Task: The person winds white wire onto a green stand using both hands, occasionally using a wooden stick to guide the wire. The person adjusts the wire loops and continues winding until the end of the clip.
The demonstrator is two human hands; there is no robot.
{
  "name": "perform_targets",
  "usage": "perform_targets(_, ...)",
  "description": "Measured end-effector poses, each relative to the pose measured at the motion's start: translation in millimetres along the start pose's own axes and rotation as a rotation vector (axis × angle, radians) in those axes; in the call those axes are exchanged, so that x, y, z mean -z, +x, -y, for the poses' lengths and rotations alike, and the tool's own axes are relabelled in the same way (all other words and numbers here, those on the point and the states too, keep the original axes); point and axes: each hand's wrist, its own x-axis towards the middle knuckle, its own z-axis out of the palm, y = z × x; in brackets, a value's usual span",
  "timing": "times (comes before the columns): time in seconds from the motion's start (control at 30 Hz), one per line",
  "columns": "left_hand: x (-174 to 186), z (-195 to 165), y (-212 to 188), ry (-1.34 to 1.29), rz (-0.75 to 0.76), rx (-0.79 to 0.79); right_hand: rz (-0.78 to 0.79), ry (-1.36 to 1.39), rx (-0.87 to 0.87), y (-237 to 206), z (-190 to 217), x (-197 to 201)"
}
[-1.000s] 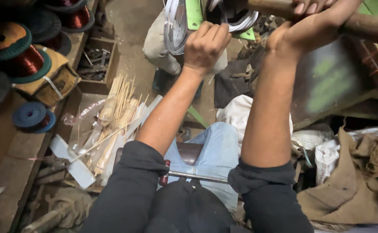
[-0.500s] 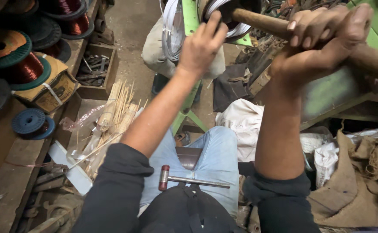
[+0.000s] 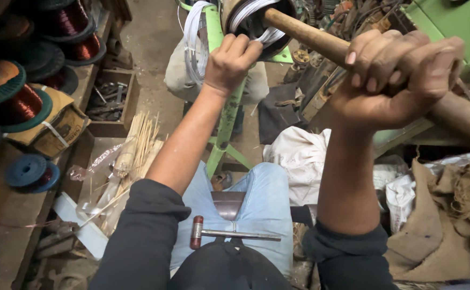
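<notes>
A cluttered workshop with a dusty concrete floor (image 3: 154,48) spreads below. Nearest, a small metal-handled hammer with a red-brown head (image 3: 229,234) lies across the lap. At the left, spools of copper wire on blue-green reels (image 3: 17,99) sit on a shelf. Higher up, the right hand (image 3: 396,80) is clenched fully round a thick wooden rod (image 3: 310,36). Farther off, the left hand (image 3: 232,62) is curled shut, gripping the rim of a round metal housing wound with silvery wire (image 3: 256,21), into which the rod runs.
</notes>
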Motion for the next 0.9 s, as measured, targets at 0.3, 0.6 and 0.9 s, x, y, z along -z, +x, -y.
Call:
perform_targets(0.3,4.3,-16.7,-21.8,-0.058,0.089,0.173,0.099,-0.023,0.025,-5.3,-35.0,-11.8)
perform_targets(0.6,-3.2,-10.2,-31.8,-0.031,0.087,0.168,0.237,-0.062,-0.415,-22.0,-76.6,-26.6)
perform_targets(0.9,-1.5,-4.6,-47.0,0.04,0.058,0.117,0.389,-0.029,-0.381,18.9,-93.5,-18.6)
